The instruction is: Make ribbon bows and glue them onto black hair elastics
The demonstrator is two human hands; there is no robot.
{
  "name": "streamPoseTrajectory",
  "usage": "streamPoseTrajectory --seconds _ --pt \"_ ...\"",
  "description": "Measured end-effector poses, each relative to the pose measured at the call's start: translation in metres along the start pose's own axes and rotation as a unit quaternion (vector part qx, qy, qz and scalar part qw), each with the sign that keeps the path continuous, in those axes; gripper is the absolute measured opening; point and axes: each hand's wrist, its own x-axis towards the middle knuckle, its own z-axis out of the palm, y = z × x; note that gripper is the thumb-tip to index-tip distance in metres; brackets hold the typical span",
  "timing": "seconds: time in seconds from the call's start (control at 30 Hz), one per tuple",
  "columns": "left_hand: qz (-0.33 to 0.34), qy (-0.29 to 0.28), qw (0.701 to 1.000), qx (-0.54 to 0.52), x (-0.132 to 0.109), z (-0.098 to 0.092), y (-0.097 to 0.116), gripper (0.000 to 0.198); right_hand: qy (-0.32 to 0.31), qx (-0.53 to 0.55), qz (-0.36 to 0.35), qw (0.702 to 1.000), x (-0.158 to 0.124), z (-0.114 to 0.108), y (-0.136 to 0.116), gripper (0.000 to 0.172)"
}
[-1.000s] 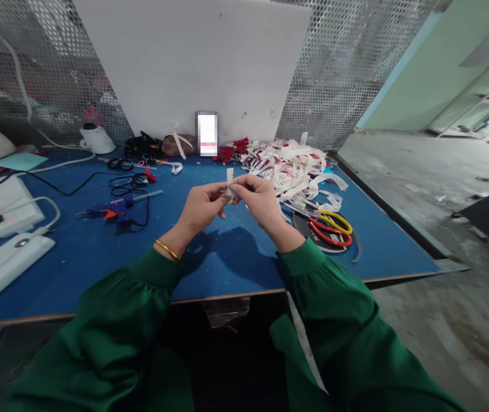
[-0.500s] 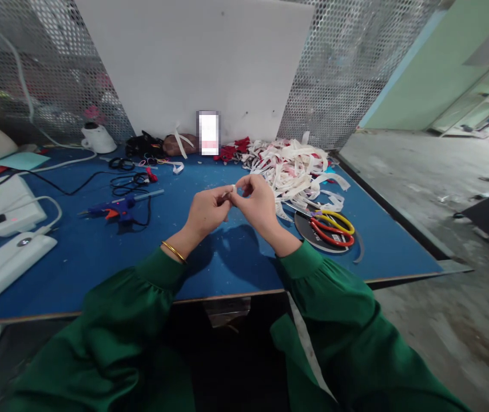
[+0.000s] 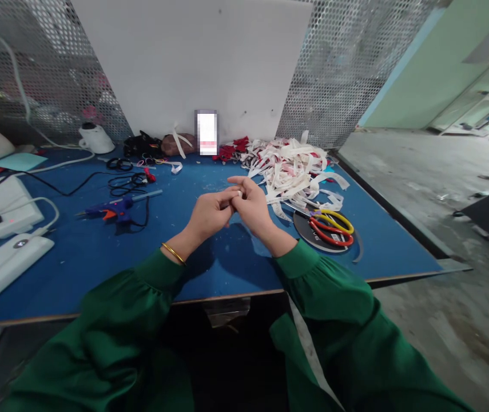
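Observation:
My left hand point(image 3: 212, 213) and my right hand point(image 3: 254, 206) meet above the middle of the blue table. Their fingertips pinch a small white piece point(image 3: 239, 194), mostly hidden by the fingers; its kind is too small to make out. Both hands are closed on it, the right hand's fingers curled over the top. Right of my right hand lies a heap of white fabric strips point(image 3: 298, 169). Scissors with red and yellow handles point(image 3: 334, 226) rest on a dark round disc point(image 3: 313, 239) close to my right wrist.
On the left lie a blue glue gun point(image 3: 113, 210), black cables point(image 3: 126, 184) and a white power strip point(image 3: 8, 274). A phone with a bright screen point(image 3: 207, 133) stands at the back by a brown pouch point(image 3: 179, 144) and red fabric point(image 3: 231, 150). A white board point(image 3: 205, 63) rises behind.
The fingers have shifted slightly: my right hand's fingers now curl over the white piece, and the hands sit closer together. The things on the table stay where they were.

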Motion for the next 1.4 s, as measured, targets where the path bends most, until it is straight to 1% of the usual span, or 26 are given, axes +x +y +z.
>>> streamPoseTrajectory --seconds 0.1,0.17,0.27,0.4,0.5,0.57,0.63,0.77,0.87,0.93,1.07,1.3,1.4 --pt "-0.032 0.01 0.996 -0.084 0.002 -0.002 0.002 0.031 -0.065 0.064 0.056 0.994 0.004 -0.008 -0.012 0.037" --pt "-0.051 0.012 0.988 -0.142 0.003 -0.003 0.006 0.031 -0.094 0.091 0.074 0.989 0.006 -0.013 -0.019 0.034" --pt "-0.071 -0.001 0.976 -0.207 0.003 -0.006 0.012 0.035 -0.104 0.143 0.093 0.98 0.01 -0.019 -0.022 0.028" --pt "-0.082 -0.02 0.964 -0.252 0.002 -0.011 0.015 0.04 -0.116 0.191 0.135 0.965 0.015 -0.024 -0.017 0.023" --pt "-0.085 -0.01 0.954 -0.289 0.002 -0.012 0.012 0.04 -0.136 0.226 0.151 0.953 0.018 -0.027 -0.013 0.021" --pt "-0.088 0.004 0.945 -0.316 0.003 -0.013 0.01 0.041 -0.136 0.253 0.169 0.943 0.019 -0.027 -0.011 0.019" --pt "-0.098 0.007 0.937 -0.335 0.003 -0.013 0.01 0.041 -0.139 0.258 0.184 0.938 0.018 -0.027 -0.01 0.016" --pt "-0.131 -0.006 0.919 -0.371 0.002 -0.013 0.015 0.039 -0.16 0.243 0.188 0.938 0.015 -0.024 -0.008 0.027" --pt "-0.149 -0.012 0.909 -0.39 0.002 -0.013 0.019 0.039 -0.154 0.247 0.207 0.934 0.014 -0.021 -0.005 0.035" --pt "-0.159 -0.011 0.903 -0.399 0.002 -0.013 0.02 0.04 -0.139 0.25 0.214 0.934 0.013 -0.019 -0.003 0.035" --pt "-0.167 -0.009 0.899 -0.405 0.002 -0.012 0.021 0.041 -0.11 0.244 0.196 0.943 0.012 -0.014 -0.001 0.029" --pt "-0.166 -0.002 0.899 -0.404 0.002 -0.012 0.023 0.042 -0.115 0.227 0.158 0.954 0.009 -0.01 -0.005 0.024" --pt "-0.159 0.006 0.901 -0.403 0.002 -0.014 0.024 0.042 -0.086 0.214 0.14 0.963 0.01 -0.009 -0.003 0.019"
